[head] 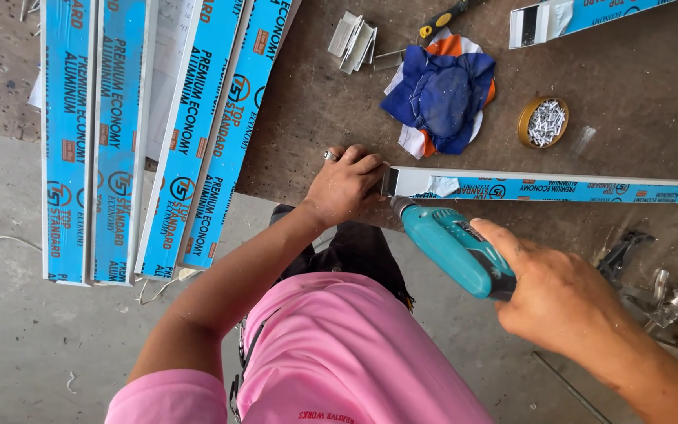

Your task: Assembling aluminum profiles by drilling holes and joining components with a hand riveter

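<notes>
While the left hand (345,187) pins the profile (551,187), the drill (453,247) meets its end.

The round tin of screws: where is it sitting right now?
In the head view the round tin of screws sits upper right on the brown workbench, right of the blue cloth bundle and above the blue-filmed aluminium profile.

Pink shirt (339,345); ring (329,155); dark trousers (359,251)
</notes>
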